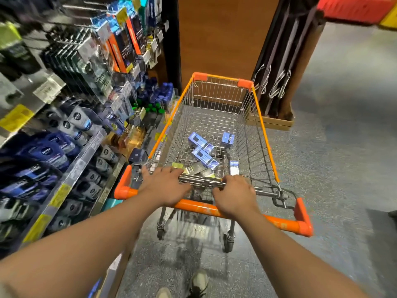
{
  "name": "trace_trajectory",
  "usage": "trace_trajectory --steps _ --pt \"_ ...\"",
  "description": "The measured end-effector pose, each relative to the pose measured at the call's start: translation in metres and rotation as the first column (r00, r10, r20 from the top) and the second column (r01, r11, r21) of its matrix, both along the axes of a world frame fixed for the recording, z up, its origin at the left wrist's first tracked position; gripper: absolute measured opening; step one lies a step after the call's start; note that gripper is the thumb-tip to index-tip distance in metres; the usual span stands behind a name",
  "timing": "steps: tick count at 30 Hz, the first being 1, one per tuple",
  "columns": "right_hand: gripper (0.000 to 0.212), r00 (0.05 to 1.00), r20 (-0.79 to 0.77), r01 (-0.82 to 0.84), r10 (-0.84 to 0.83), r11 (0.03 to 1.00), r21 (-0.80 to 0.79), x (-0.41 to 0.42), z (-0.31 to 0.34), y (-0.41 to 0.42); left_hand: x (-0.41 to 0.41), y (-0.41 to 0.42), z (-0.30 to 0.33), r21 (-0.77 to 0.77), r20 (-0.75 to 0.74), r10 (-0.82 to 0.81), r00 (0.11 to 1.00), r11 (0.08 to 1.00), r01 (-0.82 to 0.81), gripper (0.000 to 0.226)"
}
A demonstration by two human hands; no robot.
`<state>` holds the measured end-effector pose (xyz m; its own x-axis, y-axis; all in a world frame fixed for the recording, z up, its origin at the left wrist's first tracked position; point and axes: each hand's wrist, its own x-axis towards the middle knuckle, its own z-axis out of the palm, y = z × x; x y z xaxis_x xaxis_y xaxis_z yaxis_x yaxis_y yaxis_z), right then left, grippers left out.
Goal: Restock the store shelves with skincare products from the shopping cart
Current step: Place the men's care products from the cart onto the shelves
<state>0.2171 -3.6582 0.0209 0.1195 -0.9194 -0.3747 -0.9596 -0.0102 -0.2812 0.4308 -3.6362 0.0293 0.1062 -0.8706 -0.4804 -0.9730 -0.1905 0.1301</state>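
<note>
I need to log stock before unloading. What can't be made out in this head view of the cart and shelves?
- Boxes in the cart: printing too small to read.
- Boxes nearest the handle: partly hidden by the left hand, right hand and wire rail, so no sure count.
- Shelf price tags: blurred, illegible.
- Upper hanging packs: motion-blurred and cut off by the top edge.
</note>
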Motion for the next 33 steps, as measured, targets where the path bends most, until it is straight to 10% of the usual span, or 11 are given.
trace_trajectory --steps 15,22,33 --pt "0.021 0.958 0.278 0.010 -0.068 0.979 0.203 0.005 -0.005 -0.043 -0.002 -0.036 0.002 0.041 -0.238 0.191 0.952 0.982 -0.187 0.060" --pt "0.036 0.848 0.500 -0.073 -0.178 0.894 0.442 0.008 -0.007 -0.078 -0.002 -0.088 -0.012 0.080 -0.348 0.228 0.910 0.974 -0.213 0.032" --pt "0.005 0.766 0.448 0.226 -0.461 0.845 0.484 0.026 -0.047 -0.141 -0.002 -0.164 -0.034 0.172 -0.482 0.303 0.822 0.953 -0.250 0.029"
